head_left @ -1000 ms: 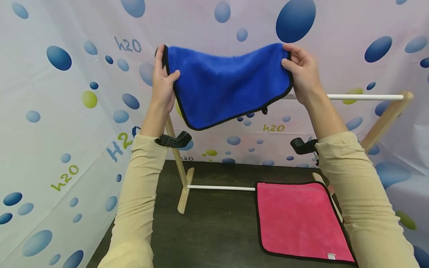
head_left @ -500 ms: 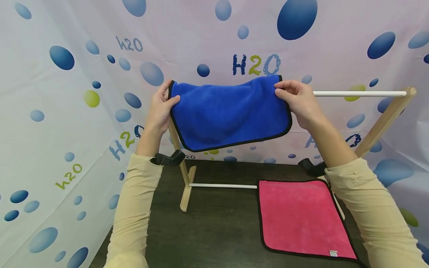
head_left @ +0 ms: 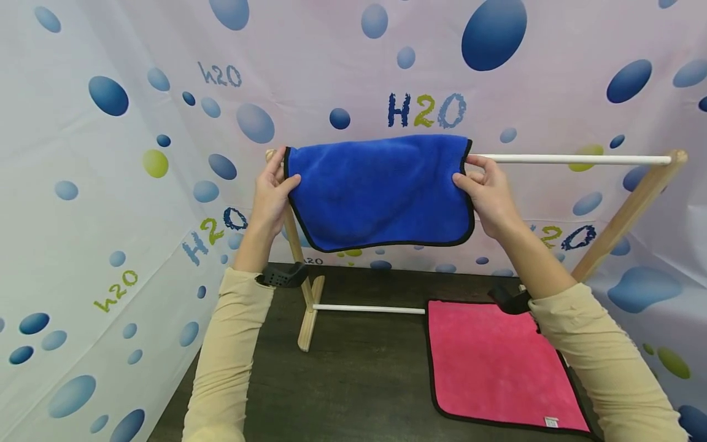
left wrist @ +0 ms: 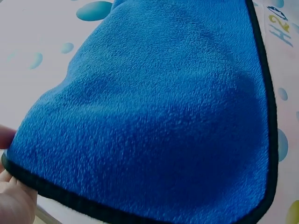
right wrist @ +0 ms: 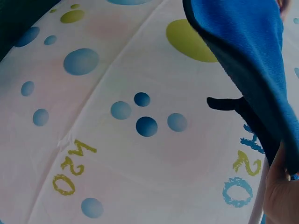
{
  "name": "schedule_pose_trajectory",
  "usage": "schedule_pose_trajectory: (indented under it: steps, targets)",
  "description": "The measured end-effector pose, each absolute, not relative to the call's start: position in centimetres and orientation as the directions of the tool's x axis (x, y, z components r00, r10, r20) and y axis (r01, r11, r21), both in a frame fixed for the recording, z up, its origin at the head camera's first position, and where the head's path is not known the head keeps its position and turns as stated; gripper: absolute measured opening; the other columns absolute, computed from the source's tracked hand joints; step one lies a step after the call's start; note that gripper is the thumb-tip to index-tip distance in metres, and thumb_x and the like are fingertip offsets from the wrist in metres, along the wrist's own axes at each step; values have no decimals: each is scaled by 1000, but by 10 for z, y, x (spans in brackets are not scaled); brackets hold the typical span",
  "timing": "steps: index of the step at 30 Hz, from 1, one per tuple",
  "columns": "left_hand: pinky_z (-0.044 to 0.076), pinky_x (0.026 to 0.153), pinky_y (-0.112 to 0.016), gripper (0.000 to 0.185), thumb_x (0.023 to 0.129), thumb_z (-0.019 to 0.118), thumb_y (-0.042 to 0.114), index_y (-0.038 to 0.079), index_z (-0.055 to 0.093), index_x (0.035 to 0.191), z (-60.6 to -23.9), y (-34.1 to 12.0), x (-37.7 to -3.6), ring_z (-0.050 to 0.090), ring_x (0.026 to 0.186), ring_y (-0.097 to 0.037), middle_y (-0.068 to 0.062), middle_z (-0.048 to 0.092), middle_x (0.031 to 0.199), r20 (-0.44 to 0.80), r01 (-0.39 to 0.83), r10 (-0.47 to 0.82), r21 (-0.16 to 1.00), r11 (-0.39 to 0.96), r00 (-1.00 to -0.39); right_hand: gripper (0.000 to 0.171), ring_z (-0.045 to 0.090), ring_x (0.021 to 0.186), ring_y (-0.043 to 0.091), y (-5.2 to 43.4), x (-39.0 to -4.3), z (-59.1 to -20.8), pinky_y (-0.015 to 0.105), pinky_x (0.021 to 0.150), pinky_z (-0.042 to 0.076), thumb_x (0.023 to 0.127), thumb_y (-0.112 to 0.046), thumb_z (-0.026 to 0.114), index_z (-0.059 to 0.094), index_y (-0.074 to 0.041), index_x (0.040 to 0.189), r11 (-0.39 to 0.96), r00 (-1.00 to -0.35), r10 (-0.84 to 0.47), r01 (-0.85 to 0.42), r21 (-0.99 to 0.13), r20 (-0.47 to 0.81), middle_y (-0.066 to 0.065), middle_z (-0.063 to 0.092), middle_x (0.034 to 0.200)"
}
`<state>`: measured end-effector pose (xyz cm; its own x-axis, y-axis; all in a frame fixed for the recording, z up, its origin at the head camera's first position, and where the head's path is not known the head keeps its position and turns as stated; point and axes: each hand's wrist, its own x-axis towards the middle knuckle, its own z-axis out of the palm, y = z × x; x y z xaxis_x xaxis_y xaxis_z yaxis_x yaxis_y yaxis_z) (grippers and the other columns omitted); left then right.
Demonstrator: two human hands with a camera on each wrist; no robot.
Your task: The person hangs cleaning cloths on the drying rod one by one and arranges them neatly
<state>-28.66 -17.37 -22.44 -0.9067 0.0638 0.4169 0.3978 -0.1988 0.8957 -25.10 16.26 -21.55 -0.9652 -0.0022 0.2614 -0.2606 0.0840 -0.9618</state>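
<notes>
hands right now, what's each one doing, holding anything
Left hand: closed on the left edge of the blue cloth, at the rail.
Right hand: closed, pinching the cloth's right edge.

Only readable thing is "H2O" printed over and over on the white bubble-patterned backdrop curtain [head_left: 166,55], in blue-and-green letters; the pink cloth's tag is too small.

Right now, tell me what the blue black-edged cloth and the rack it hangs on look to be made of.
Blue black-edged cloth: soft fleece or microfibre by its matte, nubby pile, with stitched black binding. Rack's slanted legs: pale bare wood, faint grain. Rack's top rail: smooth white rod, possibly plastic or painted dowel.
</notes>
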Motion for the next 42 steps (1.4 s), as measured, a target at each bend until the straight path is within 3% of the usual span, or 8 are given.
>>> schedule_pose_trajectory:
  steps: [8,14,18,23,27,31,38,42]
  targets:
    - [42,94,-29,59,85,52,-12,2,32,139,-229,-176,-289,52,106,-20,-13,53,120,394,406,-102,898,-169,-913,38,59,78,6,165,-254,-204,18,69,50,92,-12,52,43,7,123,-15,-969,-72,-237,-971,237,-6,66,84]
    - [48,83,-25,22,84,63,5,1,57,105,-227,-173,-290,60,79,-12,0,64,86,296,328,-230,938,-116,-927,32,56,82,8,166,-260,-195,18,70,48,92,-13,52,49,4,120,-13,-966,-105,-234,-972,234,-5,62,89]
    - [47,66,-18,7,87,61,14,7,61,87,-219,-173,-293,57,65,-8,3,60,72,282,320,-222,933,-163,-933,13,52,87,12,166,-267,-189,23,74,45,92,-12,52,61,-5,97,-51,-952,-127,-274,-960,278,-1,56,88]
    - [42,68,-18,20,96,45,17,6,57,106,-197,-173,-298,50,74,-9,0,54,85,319,320,-60,889,-326,-946,17,44,85,15,162,-276,-179,24,76,36,92,-4,50,59,-6,78,-177,-909,-146,-364,-914,391,2,47,80]
    - [34,92,-30,45,99,36,20,21,29,143,-180,-172,-300,46,107,-18,-2,43,130,355,290,118,881,-373,-927,22,35,79,15,159,-281,-171,23,69,28,91,1,48,53,-6,71,-215,-868,-161,-433,-875,470,1,37,73]
    - [24,106,-41,59,98,38,20,33,7,147,-173,-170,-302,33,130,-28,1,14,151,342,243,194,883,-402,-920,24,35,78,15,162,-281,-167,25,66,25,89,2,49,53,-8,68,-155,-863,-192,-443,-883,467,0,38,70]
    - [25,107,-38,53,98,39,16,15,20,146,-181,-172,-299,35,129,-25,-2,25,148,267,213,112,911,-353,-957,18,47,77,14,165,-271,-174,22,69,40,93,-13,49,61,-1,89,447,-870,-115,-476,-757,479,3,55,79]
    - [31,105,-37,52,96,43,12,12,25,145,-191,-173,-294,40,126,-26,-6,29,147,262,241,42,931,-274,-964,28,46,81,18,161,-262,-182,25,68,38,93,-19,48,60,4,101,603,-852,-38,-436,-668,522,13,58,89]
